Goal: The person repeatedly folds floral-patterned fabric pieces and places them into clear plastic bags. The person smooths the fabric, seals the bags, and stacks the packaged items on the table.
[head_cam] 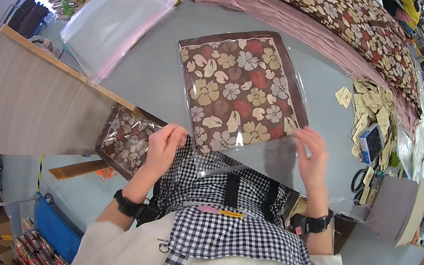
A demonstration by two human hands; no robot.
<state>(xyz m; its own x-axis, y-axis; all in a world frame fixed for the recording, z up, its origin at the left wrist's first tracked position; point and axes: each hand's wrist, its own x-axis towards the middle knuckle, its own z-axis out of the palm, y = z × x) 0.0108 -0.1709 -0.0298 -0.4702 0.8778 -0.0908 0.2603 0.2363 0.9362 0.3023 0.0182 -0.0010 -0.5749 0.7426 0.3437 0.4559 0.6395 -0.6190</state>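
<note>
In front of me lies a folded brown scarf (240, 91) with a flower print, inside a clear plastic bag (270, 159). The bag's lower end reaches past the scarf to the table edge and my checked apron. My right hand (311, 155), slightly blurred, has its thumb and fingers closed at the bag's right side, beside the scarf's lower right corner. On the other side, my left hand (167, 146) has curled fingers close to the bag's left edge; whether it pinches the plastic is unclear. Behind that hand lies another bagged flower-print scarf (128, 139), partly hidden.
A stack of clear bags (116, 24) lies at the far left of the grey table (150, 76). Flower-print fabric (320, 16) covers pink cloth (266, 9) at the back. Paper tags (372, 104), a small blue box (371, 143) and scissors (358, 182) lie right. A wooden panel (44, 104) stands left.
</note>
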